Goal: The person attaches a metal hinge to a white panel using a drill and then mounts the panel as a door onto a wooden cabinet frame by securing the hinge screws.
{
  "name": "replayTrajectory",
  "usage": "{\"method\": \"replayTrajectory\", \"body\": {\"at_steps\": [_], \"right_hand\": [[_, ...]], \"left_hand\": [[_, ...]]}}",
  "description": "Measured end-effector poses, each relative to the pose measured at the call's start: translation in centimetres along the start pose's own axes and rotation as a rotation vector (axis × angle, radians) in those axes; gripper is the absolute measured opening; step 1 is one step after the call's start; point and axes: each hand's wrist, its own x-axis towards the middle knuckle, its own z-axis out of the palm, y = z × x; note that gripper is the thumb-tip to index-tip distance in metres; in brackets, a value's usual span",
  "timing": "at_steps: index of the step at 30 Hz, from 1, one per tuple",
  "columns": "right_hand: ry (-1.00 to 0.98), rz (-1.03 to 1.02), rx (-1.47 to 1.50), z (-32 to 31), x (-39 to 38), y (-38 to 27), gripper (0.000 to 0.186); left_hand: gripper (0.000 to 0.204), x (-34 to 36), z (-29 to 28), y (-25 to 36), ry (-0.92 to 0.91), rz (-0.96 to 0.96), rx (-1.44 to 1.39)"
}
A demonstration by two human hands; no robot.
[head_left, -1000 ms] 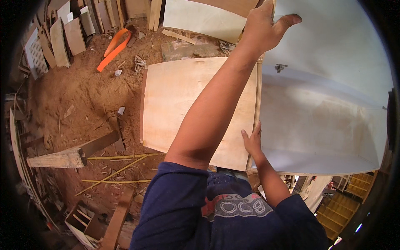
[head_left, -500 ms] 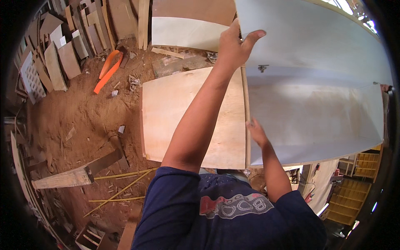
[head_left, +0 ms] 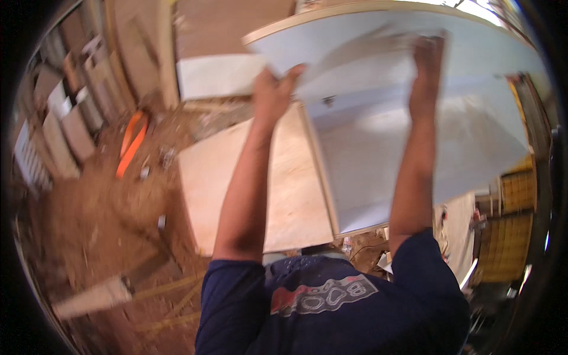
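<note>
A long wooden cabinet with a pale bluish-white inside (head_left: 378,171) lies in front of me. Its door panel (head_left: 355,53), pale on the inner face with a bare wood edge, stands raised along the far side. My left hand (head_left: 273,94) grips the door's left edge, thumb on the pale face and fingers hidden behind. Over the same face, further right, is my right hand (head_left: 427,74); its fingers are smeared by motion, and whether they touch the panel is unclear. A small metal fitting (head_left: 328,101) sits near the cabinet's far left corner. Bare plywood (head_left: 284,183) covers the left end.
Wood offcuts (head_left: 71,127) lean at the far left. An orange strap-like loop (head_left: 131,145) lies on the brown, littered floor (head_left: 89,219). A timber beam (head_left: 94,297) is at the lower left. Yellow gridded panels (head_left: 503,248) stand at the right.
My right hand has risen from the cabinet's near left edge to the door panel's inner face. The door's free edge now shows further down in view. My left hand keeps its grip; the view has shifted.
</note>
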Motion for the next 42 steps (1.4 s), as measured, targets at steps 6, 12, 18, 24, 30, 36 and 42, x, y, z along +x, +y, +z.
{"method": "replayTrajectory", "body": {"at_steps": [6, 12, 18, 24, 30, 36, 42], "right_hand": [[-0.203, -0.084, -0.145, 1.0, 2.1, 1.0, 0.131], [-0.443, -0.003, -0.301, -5.1, 1.6, 0.9, 0.125], [-0.548, 0.188, -0.328, -18.8, -3.5, 3.8, 0.111], [-0.512, 0.347, -0.233, -35.5, -8.0, 7.7, 0.1], [-0.482, 0.192, -0.224, -52.3, -5.9, 10.9, 0.08], [-0.314, 0.048, -0.391, -69.5, 5.6, 12.5, 0.066], [-0.157, 0.037, -0.378, -77.3, 17.8, 15.3, 0.045]], "left_hand": [[0.041, 2.0, -0.3, -1.9, -0.008, 0.002, -0.072], [0.051, 4.4, -1.5, -1.2, 0.023, 0.058, -0.147], [0.084, 6.4, -0.4, 10.1, 0.7, 0.722, 0.631], [0.093, 11.4, 8.8, 18.2, 0.347, 0.878, 1.082], [0.095, 15.5, 29.6, 24.5, 0.324, 0.922, 1.215], [0.113, 17.9, 43.3, 27.6, 0.483, 0.748, 1.392], [0.126, 21.0, 41.8, 25.7, 0.338, 0.65, 1.319]]}}
